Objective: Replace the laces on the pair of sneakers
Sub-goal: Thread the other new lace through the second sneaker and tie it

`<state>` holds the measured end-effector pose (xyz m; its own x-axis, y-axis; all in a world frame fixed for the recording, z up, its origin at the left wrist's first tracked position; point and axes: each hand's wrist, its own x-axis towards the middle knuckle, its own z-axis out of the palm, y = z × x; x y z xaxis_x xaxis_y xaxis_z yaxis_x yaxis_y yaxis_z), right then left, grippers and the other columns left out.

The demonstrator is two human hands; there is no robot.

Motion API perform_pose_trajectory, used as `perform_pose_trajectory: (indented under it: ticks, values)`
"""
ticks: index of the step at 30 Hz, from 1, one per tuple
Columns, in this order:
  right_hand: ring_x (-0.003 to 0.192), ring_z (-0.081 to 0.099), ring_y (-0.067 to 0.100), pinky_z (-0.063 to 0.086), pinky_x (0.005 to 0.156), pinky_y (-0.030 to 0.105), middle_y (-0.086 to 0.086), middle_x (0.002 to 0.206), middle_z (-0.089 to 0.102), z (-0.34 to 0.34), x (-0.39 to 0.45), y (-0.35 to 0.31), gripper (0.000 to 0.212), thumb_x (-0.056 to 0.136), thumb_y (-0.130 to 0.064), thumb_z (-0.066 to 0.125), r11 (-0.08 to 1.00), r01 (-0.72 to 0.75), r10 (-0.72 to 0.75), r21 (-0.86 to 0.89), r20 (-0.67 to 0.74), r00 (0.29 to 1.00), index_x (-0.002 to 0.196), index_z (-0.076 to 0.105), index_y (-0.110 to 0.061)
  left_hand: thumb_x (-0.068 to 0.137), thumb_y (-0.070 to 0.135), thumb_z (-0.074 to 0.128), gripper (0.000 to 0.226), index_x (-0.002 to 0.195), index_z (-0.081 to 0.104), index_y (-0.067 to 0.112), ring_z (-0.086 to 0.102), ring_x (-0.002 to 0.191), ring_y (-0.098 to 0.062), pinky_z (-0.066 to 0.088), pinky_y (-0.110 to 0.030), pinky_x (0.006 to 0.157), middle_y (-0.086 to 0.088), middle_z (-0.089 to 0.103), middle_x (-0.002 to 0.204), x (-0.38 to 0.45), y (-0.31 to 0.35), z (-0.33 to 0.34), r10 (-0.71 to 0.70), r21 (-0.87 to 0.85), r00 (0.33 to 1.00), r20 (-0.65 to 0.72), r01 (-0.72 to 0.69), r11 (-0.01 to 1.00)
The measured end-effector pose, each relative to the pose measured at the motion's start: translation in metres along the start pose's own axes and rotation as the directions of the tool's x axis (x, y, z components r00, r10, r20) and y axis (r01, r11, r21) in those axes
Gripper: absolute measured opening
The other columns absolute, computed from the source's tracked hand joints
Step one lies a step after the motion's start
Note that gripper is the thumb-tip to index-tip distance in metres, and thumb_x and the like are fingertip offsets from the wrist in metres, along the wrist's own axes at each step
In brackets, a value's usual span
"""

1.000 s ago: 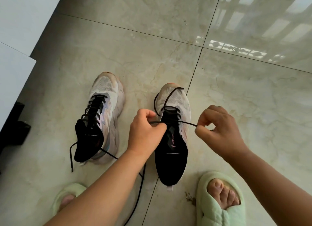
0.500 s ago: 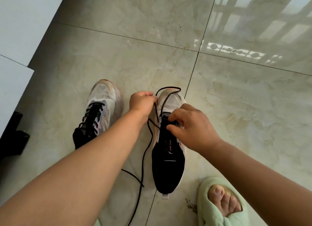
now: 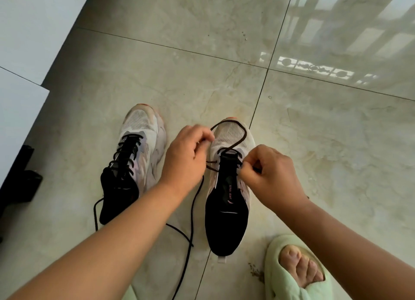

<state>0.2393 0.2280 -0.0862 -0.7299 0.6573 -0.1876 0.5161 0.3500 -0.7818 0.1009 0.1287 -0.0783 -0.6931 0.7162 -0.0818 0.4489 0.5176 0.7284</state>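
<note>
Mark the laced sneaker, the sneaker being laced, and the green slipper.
laced sneaker [image 3: 143, 129], head view, on the mesh toe box.
sneaker being laced [image 3: 226, 223], head view, on the black heel opening.
green slipper [image 3: 289, 287], head view, on the strap over the foot.

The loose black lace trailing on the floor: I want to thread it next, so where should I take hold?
Judging by its pose, pinch the loose lace on the free stretch between the sneakers, coming from above. There it lies clear on the tile; higher up it runs under the left hand.
</note>
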Motion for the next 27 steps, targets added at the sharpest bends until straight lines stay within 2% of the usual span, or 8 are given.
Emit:
perform_pose_trajectory:
  ticks: [3,5,8,14,16,19,21,27]
  values:
    - [0.068,0.049,0.009,0.038,0.056,0.013,-0.007,0.062,0.052,0.0,-0.003,0.001,0.011,0.077,-0.01,0.059,0.999,-0.02,0.02,0.026,-0.027,0.999,0.069,0.052,-0.011,0.081,0.019,0.064,0.011,0.092,0.066,0.019,0.053,0.079,-0.004,0.044,-0.018,0.074,0.012,0.049,0.088,-0.022,0.009,0.001,0.006,0.095,0.995,0.102,-0.016,0.995]
    - [0.067,0.049,0.008,0.037,0.056,0.011,-0.008,0.063,0.051,0.0,-0.005,0.004,0.011,0.078,-0.012,0.058,1.0,-0.007,0.008,0.01,-0.018,1.0,0.07,0.051,-0.012,0.075,0.041,0.065,0.034,0.104,0.059,0.023,0.051,0.09,-0.008,0.042,-0.023,0.078,0.013,0.043,0.095,-0.032,0.011,0.007,-0.066,0.233,0.983,0.169,0.025,0.972]
    - [0.058,0.045,0.01,0.033,0.051,0.016,-0.003,0.062,0.051,-0.008,-0.012,0.016,0.011,0.076,-0.012,0.058,0.995,-0.021,0.019,-0.099,-0.017,1.0,0.069,0.05,-0.01,0.076,0.03,0.066,0.034,0.106,0.05,0.025,0.05,0.092,-0.01,0.036,-0.02,0.072,0.013,0.037,0.1,-0.039,0.008,0.014,-0.16,0.303,0.98,0.114,0.119,0.945]
    - [0.056,0.042,0.018,0.029,0.048,0.028,0.001,0.06,0.047,-0.018,-0.021,0.038,0.018,0.074,-0.014,0.057,0.927,-0.24,0.239,-0.288,-0.038,0.97,0.063,0.044,-0.01,0.076,0.024,0.066,0.029,0.101,0.051,0.024,0.05,0.076,-0.009,0.034,-0.018,0.065,0.014,0.044,0.098,-0.044,0.011,0.026,-0.19,0.192,0.981,0.048,0.177,0.965]
    - [0.06,0.044,0.014,0.03,0.051,0.026,-0.003,0.068,0.048,-0.017,-0.018,0.033,0.014,0.075,-0.014,0.058,0.951,-0.197,0.197,-0.239,-0.023,0.98,0.068,0.046,-0.013,0.075,0.024,0.066,0.028,0.1,0.053,0.023,0.048,0.072,-0.009,0.033,-0.017,0.063,0.014,0.043,0.097,-0.044,0.01,0.027,-0.172,0.202,0.984,0.038,0.161,0.966]
    - [0.077,0.049,0.019,0.038,0.065,0.029,-0.001,0.083,0.052,-0.017,-0.014,0.018,0.008,0.076,-0.014,0.068,0.989,-0.009,-0.005,-0.149,-0.092,0.996,0.079,0.061,-0.012,0.076,0.02,0.067,0.026,0.099,0.055,0.021,0.049,0.073,-0.009,0.036,-0.018,0.063,0.014,0.044,0.094,-0.046,0.009,0.026,-0.146,0.211,0.989,0.04,0.134,0.968]
    - [0.081,0.049,0.023,0.038,0.072,0.035,0.002,0.084,0.055,-0.014,-0.009,0.012,0.01,0.074,-0.016,0.074,0.972,0.099,-0.115,-0.214,-0.063,0.991,0.08,0.067,-0.012,0.077,0.021,0.067,0.023,0.098,0.056,0.02,0.052,0.078,-0.009,0.041,-0.02,0.065,0.012,0.047,0.094,-0.048,0.01,0.027,-0.125,0.199,0.991,0.039,0.115,0.973]
    - [0.09,0.051,0.028,0.034,0.078,0.036,0.004,0.086,0.06,0.001,0.006,0.0,0.01,0.08,-0.018,0.064,0.883,0.143,-0.109,-0.447,0.101,0.989,0.084,0.066,-0.009,0.079,0.017,0.065,0.018,0.096,0.058,0.018,0.056,0.079,-0.014,0.049,-0.031,0.066,0.008,0.053,0.095,-0.051,0.013,0.029,-0.113,0.152,0.993,0.043,0.105,0.983]
